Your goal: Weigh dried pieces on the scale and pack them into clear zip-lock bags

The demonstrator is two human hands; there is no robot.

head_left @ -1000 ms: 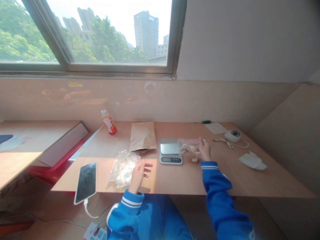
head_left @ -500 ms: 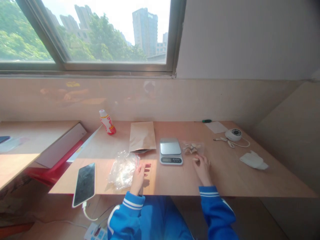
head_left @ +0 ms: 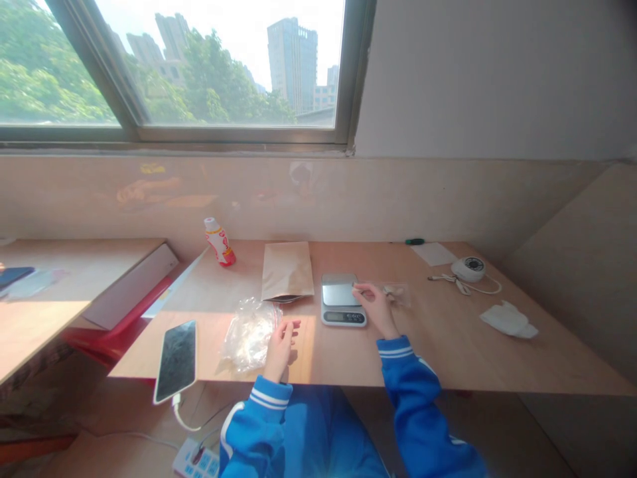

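Note:
My right hand [head_left: 377,307] is over the right edge of the silver pan of a digital kitchen scale [head_left: 340,291]. Its thumb and fingers are pinched together, and what they hold, if anything, cannot be made out. Just behind this hand, a clear plastic bag or sheet [head_left: 404,293] has small beige-brown pieces [head_left: 393,292] on or in it, partly hidden by the hand. My left hand [head_left: 279,348] rests by the table's front edge with loosely bent fingers apart and nothing visible in them. Beside it lies a crumpled clear zip bag [head_left: 249,335].
A brown paper pouch [head_left: 287,269] lies left of the scale, with a red-and-white bottle [head_left: 219,243] beyond. A charging phone [head_left: 176,362] overhangs the front left edge. To the right are a white camera [head_left: 468,268] with cable, crumpled tissue [head_left: 507,320] and a green-handled tool [head_left: 415,241].
My right hand has moved left and away from me, from beside the beige-brown pieces to the scale pan. Earlier a small beige piece showed at its fingertips. My left hand has barely moved.

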